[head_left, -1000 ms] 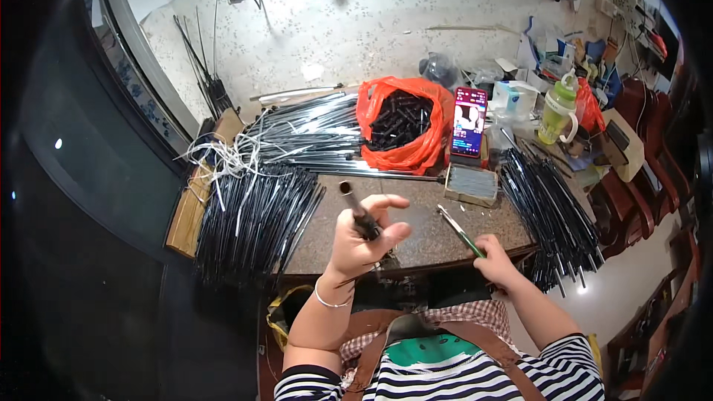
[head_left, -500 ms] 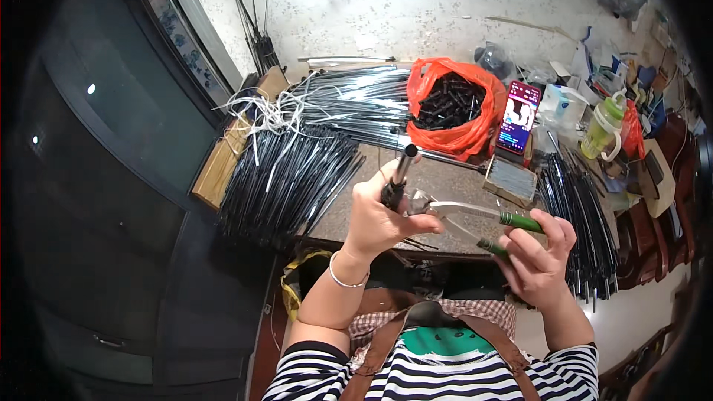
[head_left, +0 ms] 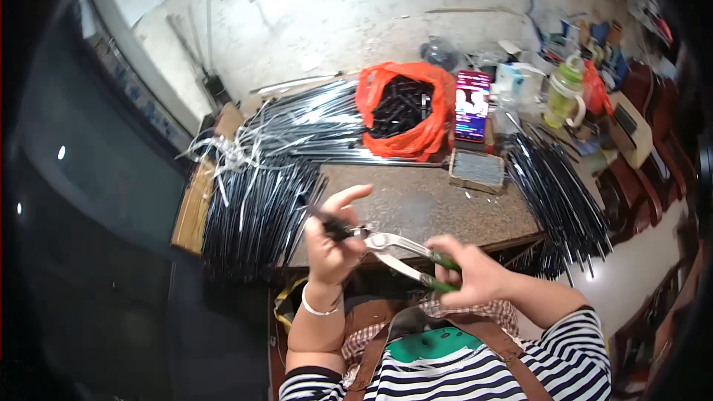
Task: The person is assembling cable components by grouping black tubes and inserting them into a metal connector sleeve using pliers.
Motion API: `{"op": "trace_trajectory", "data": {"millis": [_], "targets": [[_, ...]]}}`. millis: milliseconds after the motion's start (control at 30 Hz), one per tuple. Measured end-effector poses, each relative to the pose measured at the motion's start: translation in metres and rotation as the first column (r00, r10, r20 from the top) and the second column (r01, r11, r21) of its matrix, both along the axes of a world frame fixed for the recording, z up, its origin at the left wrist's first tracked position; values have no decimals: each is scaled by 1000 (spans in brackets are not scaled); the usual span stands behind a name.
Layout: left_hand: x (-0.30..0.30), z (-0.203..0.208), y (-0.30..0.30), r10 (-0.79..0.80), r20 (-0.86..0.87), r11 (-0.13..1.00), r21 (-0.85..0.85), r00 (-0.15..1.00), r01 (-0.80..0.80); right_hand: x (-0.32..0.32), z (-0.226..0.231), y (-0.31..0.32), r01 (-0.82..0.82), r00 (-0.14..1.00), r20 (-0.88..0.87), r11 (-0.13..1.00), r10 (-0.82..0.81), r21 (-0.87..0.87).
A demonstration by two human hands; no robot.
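My left hand (head_left: 322, 256) is closed around a small black tubular piece (head_left: 334, 226), blurred by motion, its index finger stretched out. My right hand (head_left: 479, 275) grips the green handles of a pair of pliers (head_left: 381, 241), which are spread apart. The metal jaws meet the black piece right beside my left thumb. Whether they bite on it I cannot make out. Both hands are above the front edge of the brown worktable (head_left: 416, 208). Left of my left hand lies a thick bundle of thin black rods (head_left: 256, 215).
An orange plastic bag (head_left: 434, 115) holds many small black parts. Beside it stand a lit phone (head_left: 471, 108), a box of thin grey pins (head_left: 475, 169) and a green bottle (head_left: 563, 96). Silvery rods (head_left: 319, 115) lie at the back; more black rods (head_left: 557, 197) hang over the right edge.
The view has shifted, moving the table leftward in the picture. The black piece has tilted from upright toward the left, and my right hand has closed more fully around the plier handles.
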State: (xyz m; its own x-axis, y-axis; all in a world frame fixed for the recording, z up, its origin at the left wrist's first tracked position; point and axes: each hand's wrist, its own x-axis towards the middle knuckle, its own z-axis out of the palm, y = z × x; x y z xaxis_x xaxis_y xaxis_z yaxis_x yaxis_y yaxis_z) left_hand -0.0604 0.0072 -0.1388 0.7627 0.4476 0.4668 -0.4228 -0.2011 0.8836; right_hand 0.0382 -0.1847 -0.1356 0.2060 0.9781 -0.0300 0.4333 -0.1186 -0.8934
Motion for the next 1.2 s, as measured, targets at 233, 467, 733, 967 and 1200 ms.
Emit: {"op": "trace_trajectory", "data": {"millis": [233,467,733,967,1200], "targets": [[-9,14,-4,-276,273,900,-264,921,348,-3,16,-3,-242,854,-487,969,185,-56],[6,21,-15,-160,92,974,-148,983,172,5,2,3,-50,997,49,997,53,-56],[7,11,-7,-478,236,827,-205,846,524,7,-1,-12,-376,578,-794,925,188,-55],[11,14,-8,-21,-77,982,183,997,35,9,-8,0,138,938,282,965,-200,225],[14,12,-16,-320,-19,947,-8,947,320,13,-12,-20,-322,418,-905,918,-82,-232]]}}
